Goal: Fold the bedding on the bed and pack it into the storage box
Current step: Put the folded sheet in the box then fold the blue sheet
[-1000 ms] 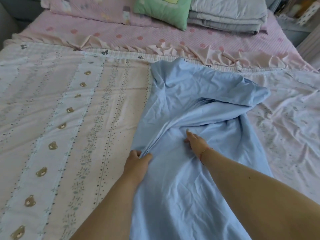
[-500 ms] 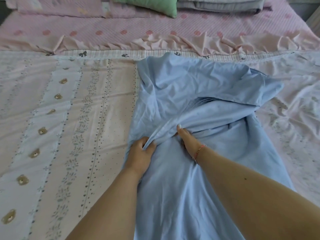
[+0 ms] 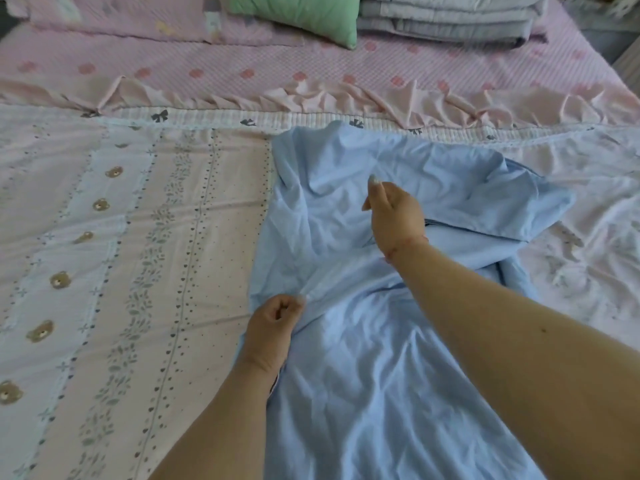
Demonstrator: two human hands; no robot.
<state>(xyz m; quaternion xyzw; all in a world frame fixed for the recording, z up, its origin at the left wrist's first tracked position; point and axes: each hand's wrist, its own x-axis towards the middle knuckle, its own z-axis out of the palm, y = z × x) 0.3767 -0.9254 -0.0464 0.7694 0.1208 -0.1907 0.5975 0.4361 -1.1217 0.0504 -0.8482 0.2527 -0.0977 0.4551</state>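
Left hand (image 3: 273, 325) pinching blue sheet (image 3: 363, 375), right hand (image 3: 394, 211) relaxed (above it), green pillow (image 3: 301, 13) beyond

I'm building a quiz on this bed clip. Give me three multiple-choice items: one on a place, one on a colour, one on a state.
1. Where is the green pillow?
A. far end of the bed
B. on the blue sheet
C. on the floor

2. What colour is the sheet being handled?
A. green
B. blue
C. grey

3. What is the left hand doing?
A. lying flat
B. pinching the sheet
C. holding the pillow

Key: 1 A, it lies beside the grey stack; 2 B, plain light blue; 3 B, curled fingers gather its edge.
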